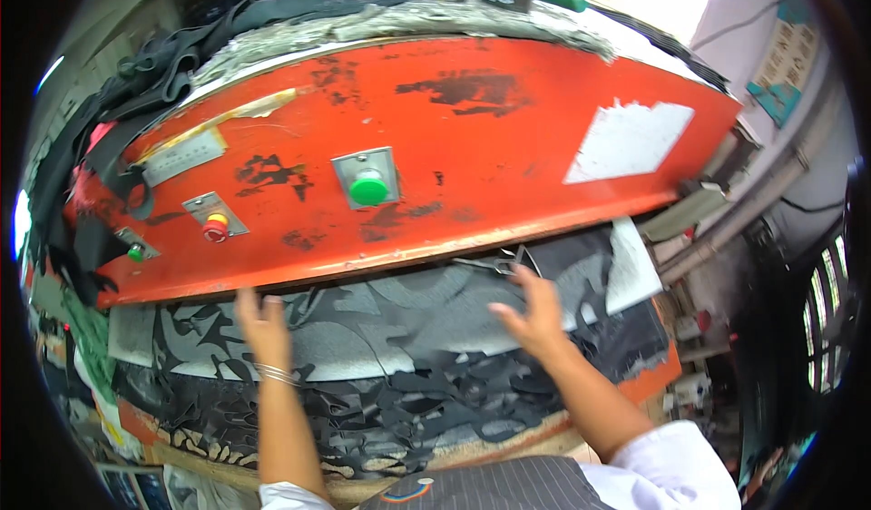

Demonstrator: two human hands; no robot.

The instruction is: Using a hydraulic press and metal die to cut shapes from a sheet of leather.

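Observation:
My left hand (261, 327) reaches to the front edge of the red machine, over dark sheet material (417, 297) with curved shapes cut into it. Its fingers are blurred but look apart, with nothing visible in them. A bracelet circles that wrist. My right hand (537, 315) is over the right part of the sheet, thumb and fingers spread. Its fingertips meet or nearly meet a thin metal cutting die (504, 262) lying by the machine's lower edge; whether they touch, I cannot tell. The far part of the sheet goes under the machine.
The red machine beam (454, 165) spans the view, bearing a large green button (369, 189), a red stop button (215, 228) and a small green button (136, 252). Dark scraps (363, 419) cover the near table edge. Black cloth (136, 93) hangs at left; pipes (744, 201) run at right.

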